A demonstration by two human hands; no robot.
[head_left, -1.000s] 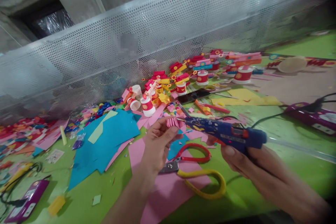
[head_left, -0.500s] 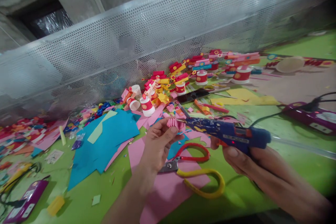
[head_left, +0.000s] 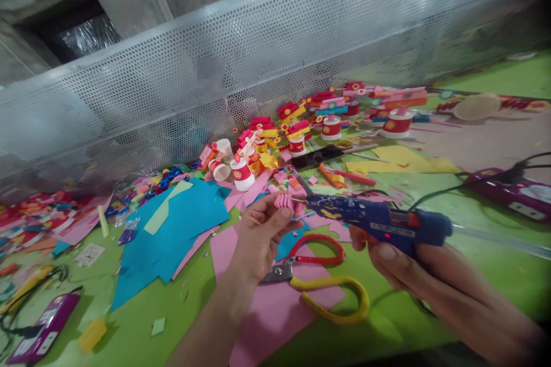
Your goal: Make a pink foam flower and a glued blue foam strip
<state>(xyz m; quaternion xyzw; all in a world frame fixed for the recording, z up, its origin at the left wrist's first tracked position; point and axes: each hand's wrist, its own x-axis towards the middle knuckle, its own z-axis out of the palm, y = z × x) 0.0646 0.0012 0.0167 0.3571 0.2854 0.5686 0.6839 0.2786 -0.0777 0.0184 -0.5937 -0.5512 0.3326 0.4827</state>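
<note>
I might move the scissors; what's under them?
Pink paper lies under part of the scissors, with green tabletop beneath the outer handles. The left hand and wrist hide the blade ends, so what lies there cannot be seen.

Dim light, glare on mesh panel [head_left: 275, 40], dark right corners

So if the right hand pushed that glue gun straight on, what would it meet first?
Probably the pink pleated piece in the left hand; the nozzle of the glue gun looks right at it, though one view leaves depth unclear.
</note>
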